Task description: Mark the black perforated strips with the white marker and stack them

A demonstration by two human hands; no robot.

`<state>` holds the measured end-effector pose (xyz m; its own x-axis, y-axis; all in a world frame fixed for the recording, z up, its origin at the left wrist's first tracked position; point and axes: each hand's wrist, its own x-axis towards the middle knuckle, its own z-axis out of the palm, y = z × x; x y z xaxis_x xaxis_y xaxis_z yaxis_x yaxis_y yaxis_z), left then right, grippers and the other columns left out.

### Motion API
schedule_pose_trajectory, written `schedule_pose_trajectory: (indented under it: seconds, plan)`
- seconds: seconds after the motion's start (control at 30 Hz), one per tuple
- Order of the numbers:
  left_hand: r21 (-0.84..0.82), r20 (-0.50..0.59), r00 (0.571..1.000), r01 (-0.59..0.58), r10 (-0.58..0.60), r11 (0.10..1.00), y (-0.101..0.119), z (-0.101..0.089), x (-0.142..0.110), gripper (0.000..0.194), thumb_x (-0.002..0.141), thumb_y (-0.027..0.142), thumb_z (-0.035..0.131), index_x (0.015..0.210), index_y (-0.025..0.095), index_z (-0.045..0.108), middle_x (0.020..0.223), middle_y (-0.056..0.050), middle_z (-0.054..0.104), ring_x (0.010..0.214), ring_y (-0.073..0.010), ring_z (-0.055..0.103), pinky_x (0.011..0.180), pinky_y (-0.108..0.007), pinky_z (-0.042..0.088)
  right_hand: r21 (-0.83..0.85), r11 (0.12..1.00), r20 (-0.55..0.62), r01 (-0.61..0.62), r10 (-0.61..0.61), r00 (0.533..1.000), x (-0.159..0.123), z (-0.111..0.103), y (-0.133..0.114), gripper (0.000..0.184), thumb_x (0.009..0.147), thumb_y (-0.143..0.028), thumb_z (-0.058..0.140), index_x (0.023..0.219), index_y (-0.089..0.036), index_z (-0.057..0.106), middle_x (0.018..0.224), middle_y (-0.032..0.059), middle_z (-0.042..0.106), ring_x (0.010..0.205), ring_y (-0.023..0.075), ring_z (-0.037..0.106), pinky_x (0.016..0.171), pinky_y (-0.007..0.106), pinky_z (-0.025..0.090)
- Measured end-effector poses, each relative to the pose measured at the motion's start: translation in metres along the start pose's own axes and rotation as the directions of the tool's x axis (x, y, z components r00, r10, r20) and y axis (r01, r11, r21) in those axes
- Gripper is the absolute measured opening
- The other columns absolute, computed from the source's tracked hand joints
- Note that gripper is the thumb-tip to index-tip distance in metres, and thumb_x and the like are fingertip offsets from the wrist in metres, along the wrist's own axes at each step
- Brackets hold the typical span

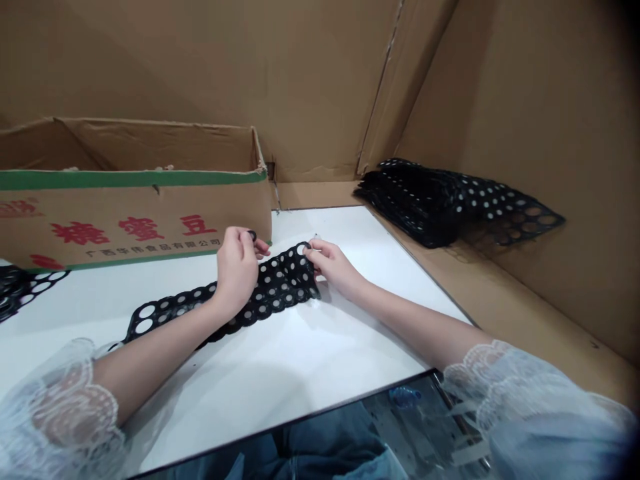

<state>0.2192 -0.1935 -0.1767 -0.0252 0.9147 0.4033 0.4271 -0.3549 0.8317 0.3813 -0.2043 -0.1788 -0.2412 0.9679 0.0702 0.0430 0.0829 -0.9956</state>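
A black sheet with rows of round holes and rings (273, 293) lies slantwise on the white table (300, 373). Its left end shows larger open holes. My right hand (333, 263) pinches the sheet's right end at the upper corner. Above the middle of the sheet, my left hand (237, 270) is closed, with a small black round piece (253, 235) between thumb and finger. My left wrist and forearm cover part of the sheet.
An open cardboard box with a green rim (150, 220) stands at the back left. Black perforated sheets (25, 287) lie at the left edge. A pile of similar sheets (425, 200) rests on cardboard at the right. Cardboard walls (310, 80) enclose the back and right.
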Motion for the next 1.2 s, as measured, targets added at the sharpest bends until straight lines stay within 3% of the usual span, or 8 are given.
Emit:
schedule_pose_trajectory:
  seconds: [0.2, 0.37, 0.53, 0.7, 0.87, 1.0, 1.1, 1.2]
  plan:
    - [0.258, 0.243, 0.952, -0.247, 0.185, 0.934, 0.021, 0.002, -0.02, 0.019, 0.084, 0.034, 0.04, 0.084, 0.019, 0.054, 0.076, -0.002, 0.064, 0.064, -0.0148, 0.058, 0.062, -0.025, 0.041, 0.027, 1.0, 0.032, -0.009, 0.008, 0.999, -0.005, 0.008, -0.001, 0.026, 0.083, -0.036, 0.043, 0.065, -0.019, 0.035, 0.049, -0.0072, 0.038, 0.038, 0.0047, 0.038, 0.037, 0.018, 0.029]
    - [0.107, 0.332, 0.937, -0.149, 0.106, 0.983, 0.024, 0.001, -0.023, 0.02, 0.081, 0.037, 0.046, 0.085, 0.019, 0.054, 0.084, -0.003, 0.066, 0.072, -0.0158, 0.062, 0.067, -0.024, 0.044, 0.064, 0.998, 0.05, -0.025, 0.022, 0.998, -0.006, 0.01, 0.002, 0.022, 0.084, -0.036, 0.041, 0.071, -0.02, 0.035, 0.054, -0.0068, 0.042, 0.042, 0.0062, 0.043, 0.042, 0.02, 0.036]
    - [0.232, 0.308, 0.948, -0.161, 0.084, 0.959, 0.014, 0.0, -0.015, 0.019, 0.083, 0.031, 0.039, 0.086, 0.019, 0.054, 0.073, -0.002, 0.063, 0.067, -0.0181, 0.059, 0.065, -0.028, 0.043, 0.101, 0.994, 0.087, -0.042, 0.033, 0.996, -0.005, 0.011, 0.005, 0.017, 0.086, -0.029, 0.034, 0.072, -0.02, 0.033, 0.053, -0.0069, 0.042, 0.043, 0.0077, 0.045, 0.047, 0.024, 0.039]
    - [0.0, 0.236, 0.966, 0.108, -0.105, 0.994, 0.007, 0.009, -0.014, 0.018, 0.085, 0.031, 0.034, 0.083, 0.018, 0.047, 0.072, -0.002, 0.056, 0.065, -0.0163, 0.06, 0.062, -0.03, 0.049, 0.297, 0.952, 0.102, -0.073, 0.044, 0.994, 0.0, 0.014, 0.009, 0.012, 0.079, -0.02, 0.038, 0.067, -0.018, 0.036, 0.054, -0.0069, 0.038, 0.047, 0.007, 0.044, 0.051, 0.024, 0.04]
    - [-0.278, 0.156, 0.953, 0.296, -0.261, 0.914, 0.002, 0.007, -0.001, 0.017, 0.087, 0.029, 0.026, 0.079, 0.018, 0.037, 0.072, 0.002, 0.046, 0.058, -0.0111, 0.06, 0.058, -0.028, 0.052, 0.314, 0.948, -0.083, -0.048, 0.078, 0.993, 0.005, 0.008, 0.011, 0.013, 0.075, -0.021, 0.042, 0.063, -0.017, 0.04, 0.056, -0.0048, 0.04, 0.05, 0.0063, 0.039, 0.047, 0.02, 0.032]
    - [0.023, 0.123, 0.99, 0.061, -0.063, 0.998, 0.007, -0.003, -0.003, 0.015, 0.087, 0.031, 0.03, 0.085, 0.019, 0.04, 0.065, 0.002, 0.048, 0.053, -0.0119, 0.055, 0.054, -0.026, 0.046, 0.235, 0.971, -0.103, -0.052, 0.078, 0.992, 0.003, 0.007, 0.005, 0.014, 0.076, -0.024, 0.044, 0.065, -0.018, 0.04, 0.055, -0.005, 0.041, 0.045, 0.0053, 0.036, 0.04, 0.018, 0.029]
    - [0.227, 0.244, 0.967, -0.128, 0.071, 0.965, 0.018, -0.004, -0.019, 0.011, 0.085, 0.029, 0.035, 0.087, 0.02, 0.042, 0.064, 0.001, 0.053, 0.054, -0.0134, 0.053, 0.055, -0.025, 0.04, 0.171, 0.981, -0.078, -0.093, 0.108, 0.991, 0.0, 0.01, -0.001, 0.019, 0.08, -0.035, 0.043, 0.07, -0.02, 0.037, 0.049, -0.0077, 0.037, 0.035, 0.0046, 0.034, 0.033, 0.017, 0.026]
    - [0.225, 0.348, 0.934, -0.167, 0.081, 0.96, 0.026, -0.001, -0.034, 0.01, 0.086, 0.028, 0.034, 0.087, 0.02, 0.04, 0.068, -0.001, 0.056, 0.058, -0.0146, 0.054, 0.055, -0.024, 0.038, 0.158, 0.984, -0.094, -0.077, 0.093, 0.991, -0.003, 0.012, -0.002, 0.018, 0.082, -0.036, 0.043, 0.077, -0.022, 0.034, 0.047, -0.0091, 0.04, 0.031, 0.0054, 0.036, 0.03, 0.017, 0.027]
